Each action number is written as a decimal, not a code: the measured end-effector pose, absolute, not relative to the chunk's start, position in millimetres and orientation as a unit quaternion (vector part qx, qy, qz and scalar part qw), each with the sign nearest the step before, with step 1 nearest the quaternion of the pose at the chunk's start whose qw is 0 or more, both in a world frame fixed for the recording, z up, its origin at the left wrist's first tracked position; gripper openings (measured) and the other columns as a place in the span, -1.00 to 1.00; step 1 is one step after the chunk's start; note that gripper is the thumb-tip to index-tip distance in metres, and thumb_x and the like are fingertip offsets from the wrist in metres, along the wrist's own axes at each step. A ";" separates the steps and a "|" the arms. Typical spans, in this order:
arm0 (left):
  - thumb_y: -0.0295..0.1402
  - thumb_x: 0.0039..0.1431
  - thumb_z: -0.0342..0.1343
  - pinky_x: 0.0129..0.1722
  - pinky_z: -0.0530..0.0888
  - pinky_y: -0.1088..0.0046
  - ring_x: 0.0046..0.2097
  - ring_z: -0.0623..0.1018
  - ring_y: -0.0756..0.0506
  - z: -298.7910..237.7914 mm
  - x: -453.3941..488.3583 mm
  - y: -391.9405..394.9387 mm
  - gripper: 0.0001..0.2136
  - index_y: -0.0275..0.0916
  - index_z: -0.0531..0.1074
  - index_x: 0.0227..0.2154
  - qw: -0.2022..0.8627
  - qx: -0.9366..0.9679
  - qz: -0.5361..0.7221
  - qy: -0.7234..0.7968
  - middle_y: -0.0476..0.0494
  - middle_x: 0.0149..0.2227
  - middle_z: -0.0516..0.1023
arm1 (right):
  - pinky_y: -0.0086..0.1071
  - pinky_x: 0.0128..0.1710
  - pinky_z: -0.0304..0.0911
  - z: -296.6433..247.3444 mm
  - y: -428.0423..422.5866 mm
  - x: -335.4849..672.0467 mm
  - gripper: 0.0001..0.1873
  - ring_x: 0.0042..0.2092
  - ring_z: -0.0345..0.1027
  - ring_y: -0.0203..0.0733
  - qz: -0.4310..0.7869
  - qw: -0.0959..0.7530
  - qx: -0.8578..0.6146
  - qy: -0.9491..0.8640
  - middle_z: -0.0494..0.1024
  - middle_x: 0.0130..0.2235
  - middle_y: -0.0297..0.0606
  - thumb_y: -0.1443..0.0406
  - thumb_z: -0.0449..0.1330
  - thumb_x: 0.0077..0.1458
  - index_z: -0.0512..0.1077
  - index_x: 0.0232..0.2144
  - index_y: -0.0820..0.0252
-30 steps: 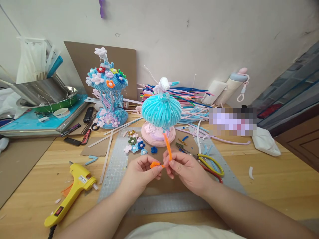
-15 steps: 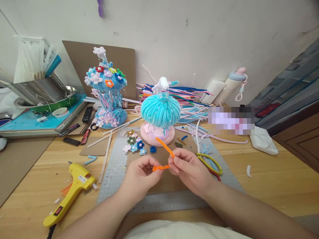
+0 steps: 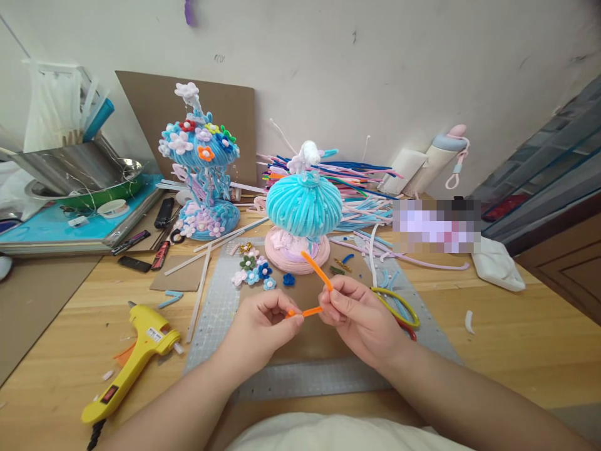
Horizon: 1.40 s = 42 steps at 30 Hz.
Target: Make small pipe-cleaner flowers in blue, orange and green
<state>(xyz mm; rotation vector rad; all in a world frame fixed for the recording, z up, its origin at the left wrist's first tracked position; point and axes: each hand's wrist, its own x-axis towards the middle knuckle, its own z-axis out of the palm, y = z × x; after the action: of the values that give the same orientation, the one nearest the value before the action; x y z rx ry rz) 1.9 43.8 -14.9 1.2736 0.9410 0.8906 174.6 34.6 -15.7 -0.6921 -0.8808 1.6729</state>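
Observation:
An orange pipe cleaner (image 3: pixel 317 270) stretches between my two hands over the mat. My left hand (image 3: pixel 263 329) pinches its bent end between thumb and fingertips. My right hand (image 3: pixel 359 319) is closed round its middle, and the free end points up and to the left. Just beyond stands a turquoise pipe-cleaner dome (image 3: pixel 304 207) on a round pink base (image 3: pixel 272 250), topped with white and pale pink pieces. Small fuzzy flowers (image 3: pixel 252 274) in blue, pink and green lie in front of it, left of centre. Scissors with yellow and red handles (image 3: pixel 394 307) rest beside my right wrist.
A yellow glue gun (image 3: pixel 136 357) lies at the left. Behind it stands a finished-looking blue flowered piece (image 3: pixel 204 156). Bundled pipe cleaners (image 3: pixel 361 213) lie along the wall. A grey cutting mat (image 3: pixel 211 338) is under brown board (image 3: pixel 300 347); a metal pot (image 3: pixel 70 166) stands far left.
My left fingers have closed further over the looped end of the orange pipe cleaner. Its free end has shifted slightly up and right with my right hand.

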 end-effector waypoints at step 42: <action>-0.12 -0.10 0.22 -0.56 0.35 0.55 -0.50 0.35 0.05 -10.8 -4.4 51.0 -0.67 -0.34 0.38 -0.48 0.726 0.490 0.205 0.437 -0.01 -0.51 0.38 | -0.27 -0.24 -0.03 -21.6 30.5 182.6 -0.76 -0.40 0.25 -0.26 0.094 0.229 -0.374 -0.894 0.47 -0.46 -0.28 0.31 -0.03 0.24 0.37 -0.42 0.23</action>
<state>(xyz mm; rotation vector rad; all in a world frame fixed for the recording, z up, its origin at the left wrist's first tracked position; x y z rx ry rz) -4.4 51.0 -10.8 1.0810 0.9646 0.4519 182.6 30.5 -21.6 -1.0298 -2.4599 0.2600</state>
